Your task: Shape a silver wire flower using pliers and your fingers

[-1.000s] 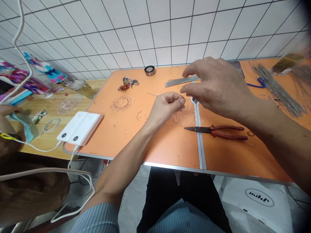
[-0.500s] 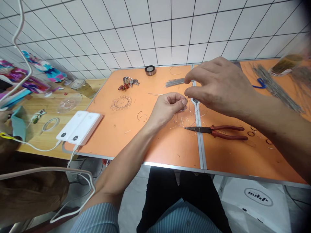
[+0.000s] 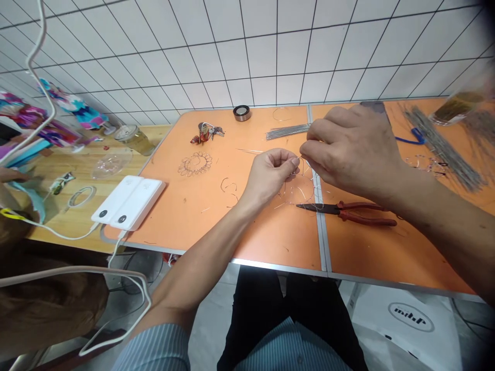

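Observation:
My left hand (image 3: 273, 172) pinches a thin wire ring (image 3: 299, 190) between thumb and fingertips, over the middle of the orange table. Close on its right, my right hand (image 3: 348, 144) has its fingers pressed together at the same wire, its fingertips partly hidden. Just below the hands lie pliers with red handles (image 3: 348, 212), their dark jaws pointing left. A looped wire ring (image 3: 195, 164) lies flat to the left of my left hand. Behind my hands is a bundle of straight wires (image 3: 286, 132).
Keys (image 3: 209, 131) and a black tape roll (image 3: 242, 113) lie at the back. A white device (image 3: 133, 203) with cables stands at the left edge. More wires (image 3: 444, 147) and a cup (image 3: 456, 105) are right. A person's hand (image 3: 13, 175) is far left.
My right hand's fingers have closed onto the wire beside my left hand; before, they were more spread. The view has shifted slightly, and my left hand still pinches the ring.

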{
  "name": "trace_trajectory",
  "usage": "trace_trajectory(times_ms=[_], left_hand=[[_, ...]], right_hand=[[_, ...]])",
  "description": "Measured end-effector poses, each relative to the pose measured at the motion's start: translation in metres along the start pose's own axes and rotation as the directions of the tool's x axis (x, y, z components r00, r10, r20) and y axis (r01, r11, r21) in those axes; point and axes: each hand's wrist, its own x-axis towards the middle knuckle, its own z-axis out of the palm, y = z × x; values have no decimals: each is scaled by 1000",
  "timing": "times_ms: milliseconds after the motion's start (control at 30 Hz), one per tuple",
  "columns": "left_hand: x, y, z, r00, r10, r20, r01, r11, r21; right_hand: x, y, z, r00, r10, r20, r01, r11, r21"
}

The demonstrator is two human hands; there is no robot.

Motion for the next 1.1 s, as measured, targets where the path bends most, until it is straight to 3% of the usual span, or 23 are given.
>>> trace_trajectory(times_ms=[300, 433, 567, 900, 1100], left_hand=[[-1, 0, 3, 992, 11, -123, -13, 1000, -10], [3, -1, -2, 987, 23, -157, -25, 1000, -9], [4, 0, -4, 984, 29, -174, -32, 999, -14], [3, -2, 1, 970, 69, -232, -78, 996, -33], [2, -5, 3, 962, 71, -263, -91, 994, -66]], right_hand=[[-4, -24, 22, 971, 205, -127, -188, 973, 133], [-6, -21, 26, 961, 214, -172, -204, 976, 77], [-6, -17, 26, 956, 223, -189, -201, 971, 128], [-1, -34, 29, 965, 251, -74, -260, 953, -157], [3, -41, 41, 929, 368, -51, -365, 929, 52]])
